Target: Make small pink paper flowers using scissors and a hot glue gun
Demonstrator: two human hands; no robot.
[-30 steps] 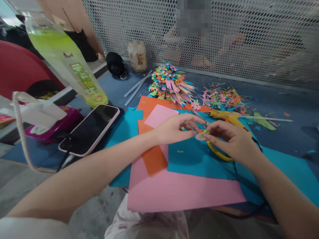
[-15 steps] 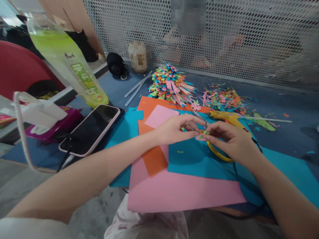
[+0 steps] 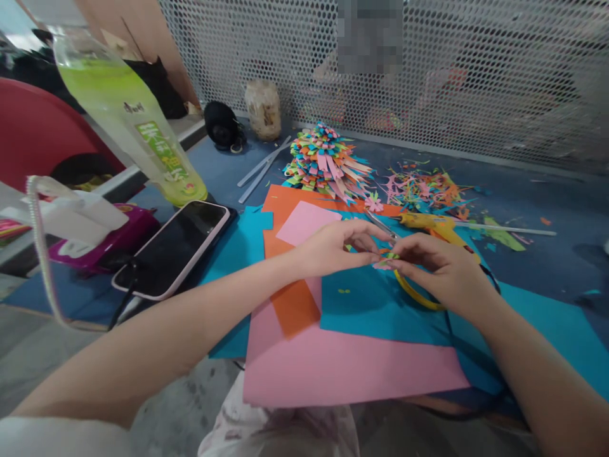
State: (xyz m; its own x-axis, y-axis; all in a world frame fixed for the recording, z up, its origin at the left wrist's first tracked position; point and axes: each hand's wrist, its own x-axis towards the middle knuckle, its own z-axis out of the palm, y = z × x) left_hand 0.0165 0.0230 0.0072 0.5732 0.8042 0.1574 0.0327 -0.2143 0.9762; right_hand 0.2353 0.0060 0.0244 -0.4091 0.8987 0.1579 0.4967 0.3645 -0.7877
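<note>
Between my two hands is a small paper flower [image 3: 385, 261] in pink, green and orange. My left hand [image 3: 343, 246] pinches its left side with thumb and fingers. From the right, the thumb and fingertips of my right hand [image 3: 435, 265] close on it too. Below them lies a blue paper sheet [image 3: 375, 311] with tiny yellow-green bits on it. Yellow-handled scissors [image 3: 419, 297] rest partly under my right hand. Just beyond, another pink and green paper flower [image 3: 373, 202] lies near a cone of layered curled paper strips [image 3: 328, 162].
A yellow glue gun [image 3: 428, 222] lies beyond my right hand, near a heap of paper scraps [image 3: 423, 188]. At left are a phone [image 3: 176, 247], a drink bottle [image 3: 128, 120] and a purple power socket [image 3: 104, 238]. A perforated metal screen [image 3: 285, 38] borders the back.
The paper flower has tilted slightly between my fingertips. Both hands stay in nearly the same place.
</note>
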